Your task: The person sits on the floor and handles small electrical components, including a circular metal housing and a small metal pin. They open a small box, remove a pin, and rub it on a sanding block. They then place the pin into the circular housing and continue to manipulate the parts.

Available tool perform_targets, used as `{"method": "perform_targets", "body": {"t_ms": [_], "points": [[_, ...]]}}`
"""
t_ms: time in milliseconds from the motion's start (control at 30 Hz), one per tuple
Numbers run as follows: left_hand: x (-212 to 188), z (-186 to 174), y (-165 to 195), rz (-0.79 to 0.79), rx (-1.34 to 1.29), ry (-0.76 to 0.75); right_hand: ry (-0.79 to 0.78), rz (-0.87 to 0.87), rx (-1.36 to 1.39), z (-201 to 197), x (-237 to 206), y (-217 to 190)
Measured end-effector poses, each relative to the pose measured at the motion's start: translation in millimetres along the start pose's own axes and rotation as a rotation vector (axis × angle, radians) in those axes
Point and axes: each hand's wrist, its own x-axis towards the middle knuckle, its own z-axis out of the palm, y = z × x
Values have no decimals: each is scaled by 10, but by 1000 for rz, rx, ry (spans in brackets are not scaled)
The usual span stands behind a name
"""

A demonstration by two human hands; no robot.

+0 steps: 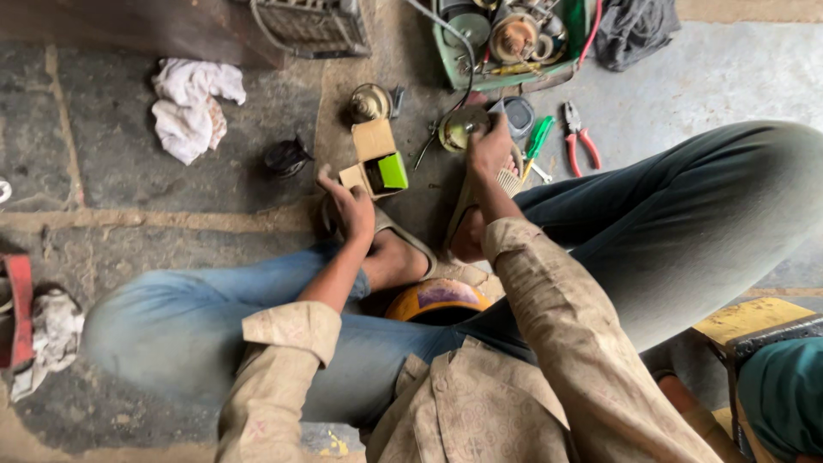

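I sit low with my knees apart over a stone floor. My left hand (350, 206) grips the flap of a small open cardboard box (375, 159) with a green inside. My right hand (489, 146) reaches forward and closes on a round brass-coloured metal part (457, 127) on the floor. A grey cylindrical part (519, 116) lies just right of that hand. A green-handled screwdriver (537, 140) rests beside it.
Red-handled pliers (579, 137) lie to the right. A green tray (506, 39) of metal parts stands at the top. A second round metal part (369, 102), a black piece (285, 157) and a white rag (190, 107) lie on the floor. A yellow stool (747, 319) stands at right.
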Motion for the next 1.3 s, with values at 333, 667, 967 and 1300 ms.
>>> {"method": "perform_targets", "body": {"t_ms": [333, 667, 967, 1300], "points": [[102, -153, 322, 415, 545, -180, 240, 719, 503, -269, 166, 213], [58, 132, 198, 303, 215, -219, 565, 1173, 820, -544, 282, 227], [-152, 141, 571, 263, 102, -93, 448, 498, -389, -179, 122, -24], [-339, 652, 430, -116, -211, 259, -735, -34, 167, 182, -461, -336]]}}
